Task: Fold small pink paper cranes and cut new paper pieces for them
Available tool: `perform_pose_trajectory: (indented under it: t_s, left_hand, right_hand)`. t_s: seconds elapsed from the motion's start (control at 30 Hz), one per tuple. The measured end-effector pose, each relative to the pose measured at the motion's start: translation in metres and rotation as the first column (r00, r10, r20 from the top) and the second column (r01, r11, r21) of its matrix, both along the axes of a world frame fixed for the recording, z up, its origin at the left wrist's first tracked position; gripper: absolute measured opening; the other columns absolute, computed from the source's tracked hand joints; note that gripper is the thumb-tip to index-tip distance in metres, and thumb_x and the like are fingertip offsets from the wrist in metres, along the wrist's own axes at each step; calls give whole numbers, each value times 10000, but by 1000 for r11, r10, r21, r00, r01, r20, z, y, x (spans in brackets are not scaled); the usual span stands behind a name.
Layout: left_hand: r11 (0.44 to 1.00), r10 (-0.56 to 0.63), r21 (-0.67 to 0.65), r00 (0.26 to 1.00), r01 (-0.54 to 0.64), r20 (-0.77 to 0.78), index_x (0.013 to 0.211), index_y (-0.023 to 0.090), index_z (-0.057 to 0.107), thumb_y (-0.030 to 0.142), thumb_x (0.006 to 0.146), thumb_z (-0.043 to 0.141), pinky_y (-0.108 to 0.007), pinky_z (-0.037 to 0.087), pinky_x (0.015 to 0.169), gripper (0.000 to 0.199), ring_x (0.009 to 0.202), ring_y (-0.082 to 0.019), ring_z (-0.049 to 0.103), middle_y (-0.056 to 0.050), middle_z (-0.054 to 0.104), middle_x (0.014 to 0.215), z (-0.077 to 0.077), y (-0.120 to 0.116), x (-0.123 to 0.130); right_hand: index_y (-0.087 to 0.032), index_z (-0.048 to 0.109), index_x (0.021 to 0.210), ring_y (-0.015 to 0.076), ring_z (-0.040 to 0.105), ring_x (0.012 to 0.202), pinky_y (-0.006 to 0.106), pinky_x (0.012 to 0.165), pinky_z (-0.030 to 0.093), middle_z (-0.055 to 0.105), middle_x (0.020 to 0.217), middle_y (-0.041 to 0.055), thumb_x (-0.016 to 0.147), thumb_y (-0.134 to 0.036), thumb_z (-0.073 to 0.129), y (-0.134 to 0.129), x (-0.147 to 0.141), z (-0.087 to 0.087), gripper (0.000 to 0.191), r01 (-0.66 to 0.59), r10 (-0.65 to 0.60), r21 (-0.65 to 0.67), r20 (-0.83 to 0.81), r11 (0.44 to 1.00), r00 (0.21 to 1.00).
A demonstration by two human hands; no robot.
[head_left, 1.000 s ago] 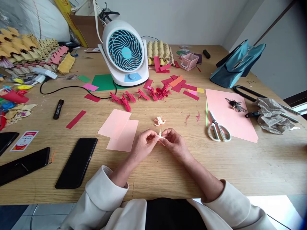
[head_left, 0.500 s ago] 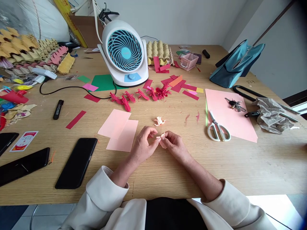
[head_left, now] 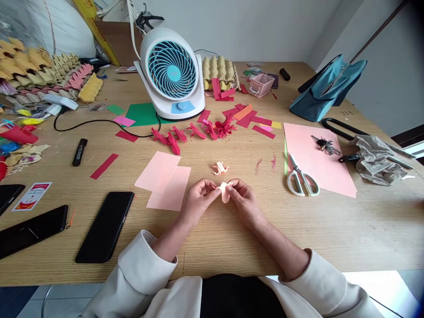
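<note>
A small pale pink piece of paper (head_left: 225, 193) is pinched between both hands, above the table's front half. My left hand (head_left: 198, 199) grips its left side between thumb and fingertips. On the right side, my right hand (head_left: 247, 204) holds it the same way, with the thumb on top. Just beyond the fingers lies a little crumpled pale paper figure (head_left: 220, 168). Two pale pink sheets (head_left: 170, 194) overlap to the left of my left hand. Farther back, several red folded paper figures (head_left: 195, 131) lie in a row.
White-handled scissors (head_left: 303, 179) and keys (head_left: 326, 145) rest on a large pink sheet (head_left: 338, 176) at right. A fan (head_left: 172, 73) stands at the back. Black phones (head_left: 105, 226) and a marker (head_left: 80, 152) lie at left. A teal bag (head_left: 326, 90) sits back right.
The small pink paper has turned so that a broader flat face shows between the fingers. The left fingers have closed onto its left edge; both hands stay in nearly the same place.
</note>
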State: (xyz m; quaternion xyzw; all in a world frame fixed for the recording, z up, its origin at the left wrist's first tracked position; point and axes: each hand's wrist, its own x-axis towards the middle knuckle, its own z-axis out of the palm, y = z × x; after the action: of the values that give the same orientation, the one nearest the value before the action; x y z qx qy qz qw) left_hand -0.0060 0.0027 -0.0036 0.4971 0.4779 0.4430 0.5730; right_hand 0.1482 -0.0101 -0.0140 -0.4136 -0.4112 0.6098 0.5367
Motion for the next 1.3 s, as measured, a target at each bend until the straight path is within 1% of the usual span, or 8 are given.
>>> perform_pose_trajectory:
  t_s: [0.13,0.27,0.53,0.77,0.9,1.03,1.13,1.3]
  left_hand:
    - [995,-21,-95,984,38,176,756,171,572,401,694,799,-252,473,700,330,702,-122,580,6,615,719,5,-2,6]
    - [996,25,-93,976,-5,216,825,163,641,395,688,812,-258,468,713,319,716,-120,580,-4,645,756,4,-6,13]
    - [994,104,-30,989,-101,105,777,168,709,418,750,767,-278,518,731,258,754,-149,642,-24,719,815,-4,-7,11]
    - [991,81,109,995,-73,-66,824,180,747,395,818,713,-296,550,787,218,831,-187,701,-44,766,875,0,-6,7]
    - [978,111,189,985,-86,-130,850,198,769,349,834,706,-307,562,825,165,850,-193,718,-35,778,914,0,-8,6]
    - [970,137,219,979,-102,-151,918,209,777,340,849,692,-331,569,869,171,891,-204,726,-36,780,958,-3,-8,5]
    - [966,140,240,977,-99,-159,940,207,775,339,857,683,-355,574,893,181,913,-217,730,-45,779,988,-5,-9,4]
    - [933,155,354,957,-61,-246,919,214,772,296,862,679,-353,588,863,137,902,-219,736,-47,779,995,-4,-11,4]
  right_hand:
    - [-223,543,868,141,548,635,307,701,468,589,670,-24,813,-480,704,-1,-1,2,308,-18,18,-8,16,1000,1000]
    - [-221,546,859,146,576,668,312,726,490,606,716,-12,794,-475,726,-1,-2,1,318,7,-7,-10,10,1000,1000]
    - [-224,561,855,156,591,762,312,764,510,601,820,9,766,-474,757,0,-2,-1,329,20,-22,33,48,999,999]
    - [-241,546,918,163,583,796,298,734,511,588,873,22,824,-447,687,1,0,-1,267,57,-87,162,181,985,980]
    - [-237,577,911,166,578,827,301,742,502,566,910,27,868,-377,645,-1,2,-5,161,84,-145,221,277,972,950]
    - [-229,629,889,183,547,883,307,750,481,564,926,45,882,-331,632,-2,5,-3,103,102,-240,328,414,939,878]
    - [-220,672,865,190,538,873,306,727,471,575,924,57,874,-338,645,-2,6,0,122,97,-237,304,466,948,853]
    - [-216,711,818,227,551,1064,352,902,457,604,982,76,846,-343,701,0,5,-1,130,101,-210,277,397,955,893]
